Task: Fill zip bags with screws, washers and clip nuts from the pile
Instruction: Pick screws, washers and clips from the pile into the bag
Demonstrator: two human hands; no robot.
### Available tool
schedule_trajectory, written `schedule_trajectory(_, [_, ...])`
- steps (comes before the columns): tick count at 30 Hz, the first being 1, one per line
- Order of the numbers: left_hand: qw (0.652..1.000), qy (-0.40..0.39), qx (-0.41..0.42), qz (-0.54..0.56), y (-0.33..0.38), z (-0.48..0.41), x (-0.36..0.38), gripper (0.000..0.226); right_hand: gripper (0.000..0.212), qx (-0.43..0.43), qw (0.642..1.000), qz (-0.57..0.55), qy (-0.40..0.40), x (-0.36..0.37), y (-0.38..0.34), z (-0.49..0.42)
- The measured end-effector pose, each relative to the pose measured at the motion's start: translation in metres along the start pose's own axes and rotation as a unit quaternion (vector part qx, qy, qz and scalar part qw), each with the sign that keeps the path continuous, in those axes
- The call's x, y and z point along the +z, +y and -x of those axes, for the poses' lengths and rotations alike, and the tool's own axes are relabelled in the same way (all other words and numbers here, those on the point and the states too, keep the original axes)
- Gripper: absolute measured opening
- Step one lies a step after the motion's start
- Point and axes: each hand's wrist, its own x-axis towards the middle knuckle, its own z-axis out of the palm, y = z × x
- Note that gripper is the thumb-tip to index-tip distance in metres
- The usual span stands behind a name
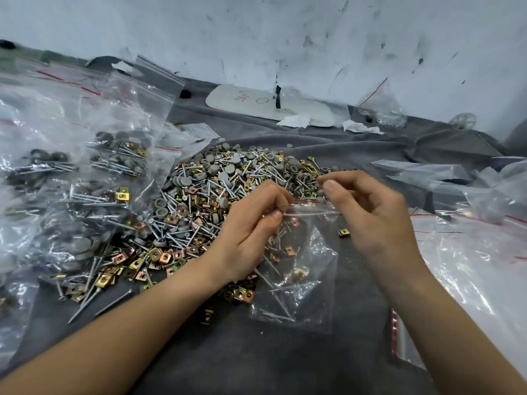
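Centre frame: clear zip bag (299, 280), few screws (281, 302) and clip nuts (289, 248) inside, mouth pinched between curled fingers of left hand (251, 226) and right hand (370, 220). Likely mid-fill; next, washers (229, 169) from pile (199, 201) at eleven o'clock.

Small hardware-packing workshop, not a home or office. Grey-clothed worktop (285, 360) w/ big loose pile (228, 192) of screws, washers & clip nuts at centre. Filled zip bags (85, 166) heaped along left edge, empty bags (470, 266) at right edge. Scuffed, marker-stained white wall (285, 38) behind far edge.
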Motion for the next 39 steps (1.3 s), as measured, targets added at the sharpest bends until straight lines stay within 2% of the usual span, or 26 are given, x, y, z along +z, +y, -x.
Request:
schedule_trajectory(3, [1.0, 0.009, -0.001, -0.001, 0.0, 0.001, 0.0, 0.022, 0.013, 0.079, 0.997, 0.024, -0.005, -0.004, 0.017, -0.006])
schedule_trajectory(6, [1.0, 0.011, -0.003, 0.009, 0.001, -0.001, 0.0, 0.017, 0.025, 0.181, 0.982, -0.042, -0.033, 0.0, 0.03, -0.007])
schedule_trajectory(11, [1.0, 0.009, -0.016, 0.025, 0.001, -0.002, -0.004, 0.012, 0.004, 0.152, 0.964, 0.109, -0.19, 0.015, 0.044, 0.004])
schedule_trajectory(13, [0.999, 0.012, -0.023, 0.025, 0.001, 0.001, -0.002, 0.011, 0.012, 0.118, 0.953, 0.165, -0.226, 0.024, 0.045, 0.008])
schedule_trajectory(16, [0.999, 0.013, -0.03, 0.022, 0.0, 0.002, -0.003, 0.014, 0.012, 0.107, 0.938, 0.214, -0.252, 0.032, 0.043, 0.007])
schedule_trajectory(21, [0.999, 0.009, -0.035, 0.012, 0.0, 0.0, -0.004, 0.015, 0.022, 0.093, 0.935, 0.24, -0.246, 0.034, 0.046, 0.006])
schedule_trajectory(24, [0.999, 0.013, -0.034, 0.01, 0.0, -0.001, -0.003, 0.018, 0.016, 0.065, 0.944, 0.219, -0.237, 0.037, 0.047, 0.008])
schedule_trajectory(27, [0.999, 0.015, -0.03, 0.001, 0.0, -0.002, -0.004, 0.019, 0.004, 0.035, 0.939, 0.245, -0.239, 0.041, 0.047, 0.007])
schedule_trajectory(29, [0.999, 0.015, -0.032, -0.006, 0.0, -0.001, -0.004, 0.018, 0.01, 0.024, 0.935, 0.266, -0.235, 0.043, 0.045, 0.008])
schedule_trajectory(34, [0.999, 0.016, -0.034, -0.003, 0.0, 0.001, -0.003, 0.016, 0.002, 0.056, 0.942, 0.243, -0.226, 0.043, 0.044, 0.011])
schedule_trajectory(39, [0.999, 0.018, -0.036, -0.005, 0.0, 0.001, -0.003, 0.017, 0.007, 0.092, 0.943, 0.226, -0.228, 0.04, 0.045, 0.009])
